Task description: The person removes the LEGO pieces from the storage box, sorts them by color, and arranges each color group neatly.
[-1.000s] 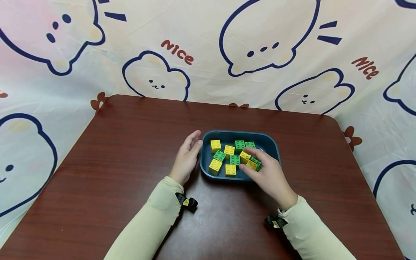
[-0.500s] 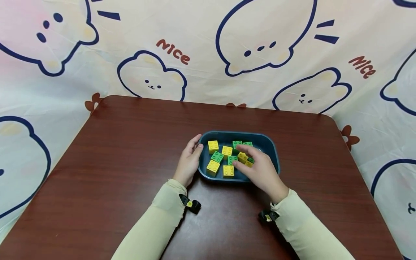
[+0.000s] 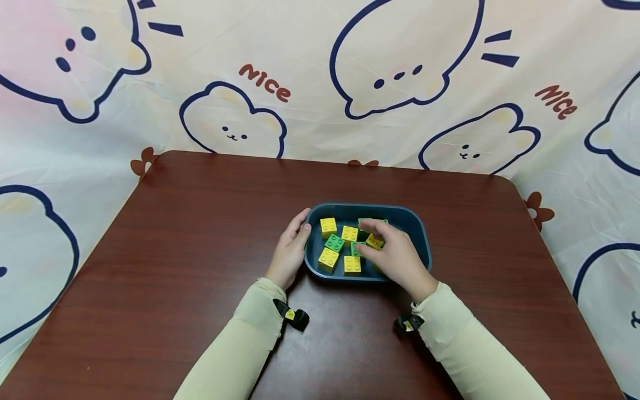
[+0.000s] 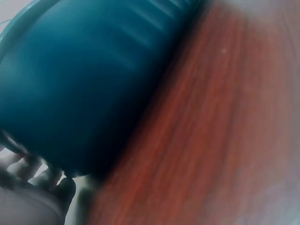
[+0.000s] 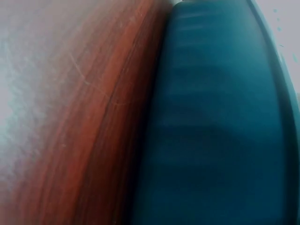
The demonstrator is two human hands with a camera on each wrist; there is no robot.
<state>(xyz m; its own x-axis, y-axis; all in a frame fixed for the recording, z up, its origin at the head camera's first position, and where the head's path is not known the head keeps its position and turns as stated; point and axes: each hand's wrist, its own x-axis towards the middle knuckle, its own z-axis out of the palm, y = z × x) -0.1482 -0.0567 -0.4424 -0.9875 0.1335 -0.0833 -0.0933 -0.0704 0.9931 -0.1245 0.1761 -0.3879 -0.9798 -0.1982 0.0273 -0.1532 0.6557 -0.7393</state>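
Observation:
A dark blue tray [image 3: 417, 222] holds several yellow and green toy building bricks, among them a yellow brick [image 3: 328, 259] and a green brick [image 3: 334, 243]. My left hand [image 3: 287, 253] lies along the tray's left end, its fairly straight fingers and thumb at the rim. In the left wrist view its fingers [image 4: 44, 180] show beside the tray wall [image 4: 79, 89]. Over the right half of the tray reaches my right hand [image 3: 395, 255], thumb and fingers spread apart above another green brick [image 3: 356, 248]. It hides part of the bricks beneath. In the right wrist view only the tray's side [image 5: 211, 122] and the tabletop appear.
The tray stands on a brown wooden table [image 3: 225, 211] with rounded far corners. Behind and beside the table hangs a pale cloth [image 3: 310, 128] printed with cartoon bears. Each wrist carries a small black camera on a strap, such as the left wrist camera [image 3: 298, 318].
My left hand has come from beside the tray onto its rim. My right hand has shifted left over the bricks, thumb and fingers still apart. The view has turned slightly.

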